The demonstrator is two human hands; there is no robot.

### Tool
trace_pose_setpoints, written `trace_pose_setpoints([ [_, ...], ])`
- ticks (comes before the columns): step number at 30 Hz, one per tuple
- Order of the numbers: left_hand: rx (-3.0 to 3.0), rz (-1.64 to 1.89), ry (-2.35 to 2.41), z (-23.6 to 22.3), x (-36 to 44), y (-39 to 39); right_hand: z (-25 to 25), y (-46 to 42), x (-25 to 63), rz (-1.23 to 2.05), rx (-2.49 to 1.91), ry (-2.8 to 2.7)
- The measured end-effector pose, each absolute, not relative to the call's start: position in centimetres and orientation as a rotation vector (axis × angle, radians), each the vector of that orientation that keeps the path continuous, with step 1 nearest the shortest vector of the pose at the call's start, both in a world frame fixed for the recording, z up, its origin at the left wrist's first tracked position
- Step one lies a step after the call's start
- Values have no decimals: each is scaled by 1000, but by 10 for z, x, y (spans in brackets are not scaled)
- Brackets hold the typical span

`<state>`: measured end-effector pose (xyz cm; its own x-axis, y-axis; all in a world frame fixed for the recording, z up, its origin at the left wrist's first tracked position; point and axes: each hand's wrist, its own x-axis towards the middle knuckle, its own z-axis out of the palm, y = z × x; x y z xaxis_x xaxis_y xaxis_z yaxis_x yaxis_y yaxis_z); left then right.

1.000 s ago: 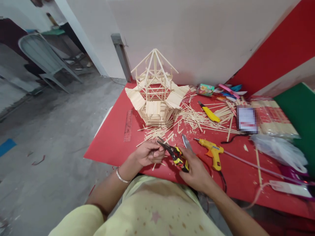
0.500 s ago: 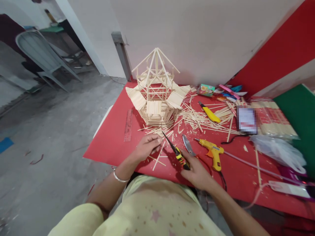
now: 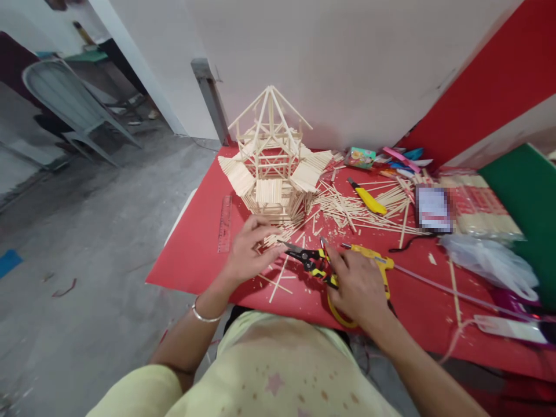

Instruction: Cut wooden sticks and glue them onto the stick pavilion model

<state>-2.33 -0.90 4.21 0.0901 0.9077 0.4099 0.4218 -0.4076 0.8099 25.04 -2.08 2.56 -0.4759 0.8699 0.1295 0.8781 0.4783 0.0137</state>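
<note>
My right hand [image 3: 358, 286] grips black-and-yellow cutting pliers [image 3: 308, 260], with a yellow handle loop showing below the palm. The jaws point left, toward the fingers of my left hand [image 3: 252, 249]. That hand has its thumb and forefinger curled near the tip; whatever lies between them is too small to make out. Just beyond stands a tower-like model [image 3: 269, 156] of thin wooden sticks, with slatted flaps and a pointed open roof frame. A few loose sticks [image 3: 278, 284] lie crossed under my hands. My right hand partly covers a yellow glue gun [image 3: 384, 263].
Left of the model lies a clear ruler [image 3: 225, 223]. To the right are a stick pile [image 3: 339, 205], a yellow utility knife [image 3: 369, 198], a blurred-out rectangular object [image 3: 433, 208], packaged sticks [image 3: 475, 205] and a plastic bag [image 3: 490, 263]. A wall [image 3: 347, 69] rises behind the red tabletop [image 3: 186, 255].
The pliers have turned to lie more level, with their handles spread apart. My right hand has moved up and right, over the glue gun. My left hand has shifted up and left.
</note>
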Motion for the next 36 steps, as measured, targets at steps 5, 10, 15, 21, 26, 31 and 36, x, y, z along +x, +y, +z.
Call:
trace_pose_setpoints([
  [5,2009,1248,1322,48,-16,-11,28,-18,253,-202,-1574,-2528],
  [10,1276,1585,1373,35,-17,-12,28,-28,256,580,-1557,-2199],
  [15,967,1628,1278,18,-13,-12,29,-43,243,1620,-1400,-1725],
  [21,978,1596,1294,16,-3,-19,15,-46,231,1738,-1328,-1547],
  [26,1036,1352,1317,23,-5,-20,11,-45,228,1571,-1380,-1677],
  [31,1311,1122,1271,24,-12,-11,16,-47,227,1477,-1390,-1777],
  [36,1213,1209,1049,13,-13,-4,16,-55,222,2192,-1160,-1222],
])
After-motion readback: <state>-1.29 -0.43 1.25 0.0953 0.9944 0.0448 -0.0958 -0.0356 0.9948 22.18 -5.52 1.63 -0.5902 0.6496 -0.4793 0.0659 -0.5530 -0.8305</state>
